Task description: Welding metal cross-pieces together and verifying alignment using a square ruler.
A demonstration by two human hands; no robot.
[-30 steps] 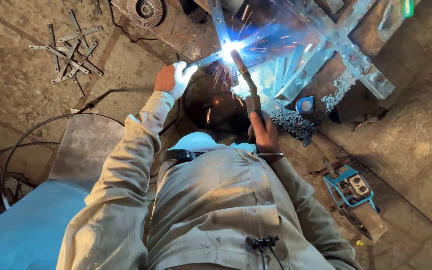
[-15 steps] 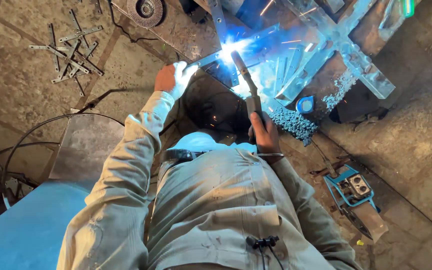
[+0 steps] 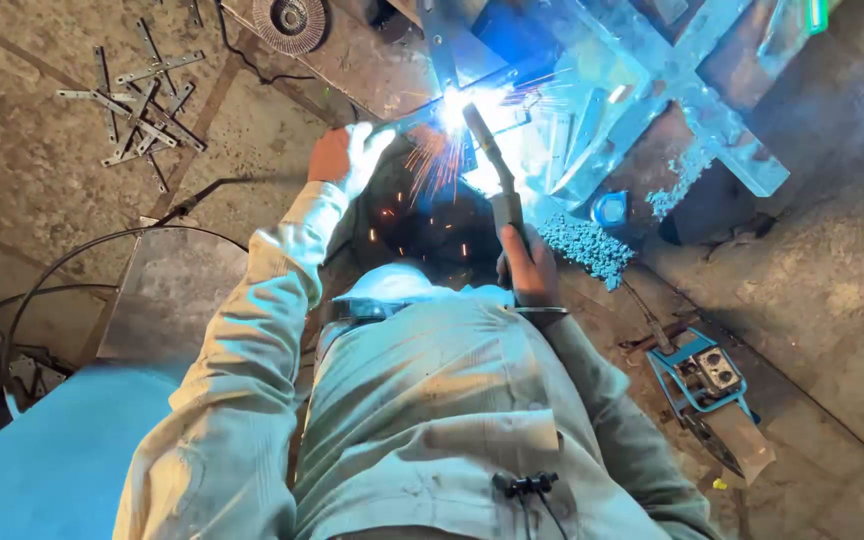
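Right hand (image 3: 530,268) clenched around the grip of a welding torch (image 3: 493,170), nozzle angled up and away to a white-blue arc (image 3: 455,104) on a metal frame (image 3: 697,100) of crossed flat bars. Orange sparks (image 3: 432,160) spraying down from the arc toward a dark welding helmet (image 3: 432,225). Left hand (image 3: 344,158) out beside the arc, washed in glare, apparently closed on a thin bar (image 3: 407,120) running to the weld; exact grip impossible to tell. Pale work shirt (image 3: 422,420) filling the lower middle. On the floor (image 3: 32,200): loose flat metal strips (image 3: 137,105) far left, a grinding disc (image 3: 290,20) at top, a grey steel sheet (image 3: 172,295) beside the left sleeve, a blue-framed power tool (image 3: 707,385) at right, well apart from the weld.
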